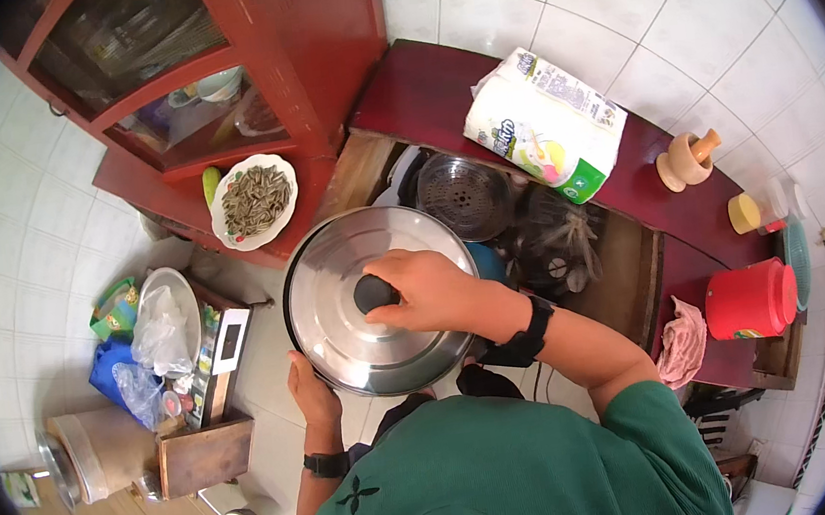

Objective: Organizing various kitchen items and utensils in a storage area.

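A round stainless steel lid (pixel 338 265) with a black knob (pixel 374 293) lies over a dark-rimmed pan, most of which the lid hides. My right hand (pixel 423 290) grips the knob from the right. At the lower left of the pan, my left hand (pixel 313 392) is against the rim, its thumb near the edge; the fingers underneath are hidden. Behind the pan, an open drawer (pixel 629 276) holds a perforated steel steamer plate (pixel 463 195) and clear plastic bags (pixel 568 233).
A scalloped plate (pixel 290 208) of small dried fish stands on the red cabinet ledge at the left. Wrapped paper rolls (pixel 546 126), a wooden mortar (pixel 678 163) and a red canister (pixel 745 300) stand on the dark red counter. A cluttered stand (pixel 207 460) is at the lower left.
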Action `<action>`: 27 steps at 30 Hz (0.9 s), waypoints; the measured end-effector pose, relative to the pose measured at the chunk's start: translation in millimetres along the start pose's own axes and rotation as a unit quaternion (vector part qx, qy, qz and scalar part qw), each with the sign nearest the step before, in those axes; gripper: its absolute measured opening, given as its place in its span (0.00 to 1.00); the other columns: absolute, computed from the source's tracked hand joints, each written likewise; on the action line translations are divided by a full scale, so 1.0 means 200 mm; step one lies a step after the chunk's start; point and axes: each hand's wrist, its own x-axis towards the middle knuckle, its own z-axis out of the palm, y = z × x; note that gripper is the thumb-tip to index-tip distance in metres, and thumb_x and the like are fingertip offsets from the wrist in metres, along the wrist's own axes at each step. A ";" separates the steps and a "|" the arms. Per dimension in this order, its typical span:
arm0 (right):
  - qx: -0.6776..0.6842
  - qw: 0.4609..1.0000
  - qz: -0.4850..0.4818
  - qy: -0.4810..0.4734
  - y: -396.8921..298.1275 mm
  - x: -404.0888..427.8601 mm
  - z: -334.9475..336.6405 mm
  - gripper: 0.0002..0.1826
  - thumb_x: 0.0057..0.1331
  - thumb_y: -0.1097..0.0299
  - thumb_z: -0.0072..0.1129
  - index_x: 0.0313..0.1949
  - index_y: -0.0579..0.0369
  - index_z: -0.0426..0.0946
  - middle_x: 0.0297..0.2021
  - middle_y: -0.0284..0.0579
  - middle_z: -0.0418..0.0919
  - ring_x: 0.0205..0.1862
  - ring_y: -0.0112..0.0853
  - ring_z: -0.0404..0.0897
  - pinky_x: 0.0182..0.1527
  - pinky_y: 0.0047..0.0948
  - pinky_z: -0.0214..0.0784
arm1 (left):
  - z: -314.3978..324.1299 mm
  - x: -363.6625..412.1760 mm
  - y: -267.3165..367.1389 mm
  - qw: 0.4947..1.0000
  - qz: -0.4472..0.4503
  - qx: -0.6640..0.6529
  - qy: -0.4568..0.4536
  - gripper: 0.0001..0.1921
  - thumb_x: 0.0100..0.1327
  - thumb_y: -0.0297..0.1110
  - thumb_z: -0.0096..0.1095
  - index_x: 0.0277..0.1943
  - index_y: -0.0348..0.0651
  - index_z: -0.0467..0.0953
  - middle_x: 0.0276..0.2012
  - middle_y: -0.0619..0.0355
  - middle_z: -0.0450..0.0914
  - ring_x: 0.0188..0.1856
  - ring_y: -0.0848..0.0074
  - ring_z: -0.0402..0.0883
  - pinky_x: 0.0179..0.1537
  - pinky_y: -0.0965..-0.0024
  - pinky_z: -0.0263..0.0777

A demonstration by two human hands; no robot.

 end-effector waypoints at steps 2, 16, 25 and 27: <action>0.008 0.998 -0.002 0.055 0.00 -0.02 0.01 0.20 0.55 0.61 0.67 0.43 0.59 0.75 0.32 0.50 0.76 0.31 0.44 0.78 0.35 0.39 0.71 | -0.03 0.02 -0.03 0.999 -0.024 -0.028 -0.031 0.31 0.77 0.56 0.34 0.56 0.32 0.73 0.50 0.52 0.80 0.49 0.73 0.77 0.53 0.71 0.70; 0.008 0.987 -0.002 0.158 0.17 -0.09 -0.07 0.26 0.59 0.62 0.68 0.52 0.64 0.73 0.41 0.56 0.77 0.35 0.44 0.80 0.40 0.38 0.74 | 0.01 0.06 -0.05 0.994 -0.063 -0.082 -0.021 0.37 0.75 0.61 0.29 0.65 0.33 0.66 0.58 0.51 0.75 0.57 0.69 0.76 0.60 0.69 0.68; 0.435 0.808 0.387 0.089 0.43 -0.32 -0.07 0.34 0.65 0.44 0.63 0.52 0.67 0.75 0.44 0.50 0.80 0.44 0.33 0.79 0.47 0.30 0.72 | 0.09 0.10 0.02 0.999 -0.049 -0.017 -0.015 0.36 0.76 0.59 0.28 0.61 0.31 0.70 0.54 0.50 0.78 0.54 0.70 0.77 0.57 0.69 0.69; 0.480 0.765 0.416 0.107 0.41 -0.33 -0.08 0.35 0.64 0.43 0.63 0.53 0.67 0.76 0.45 0.46 0.80 0.45 0.29 0.78 0.48 0.26 0.71 | 0.14 0.09 0.05 0.998 -0.056 -0.016 -0.012 0.36 0.76 0.59 0.29 0.60 0.30 0.70 0.53 0.50 0.79 0.53 0.70 0.78 0.57 0.69 0.69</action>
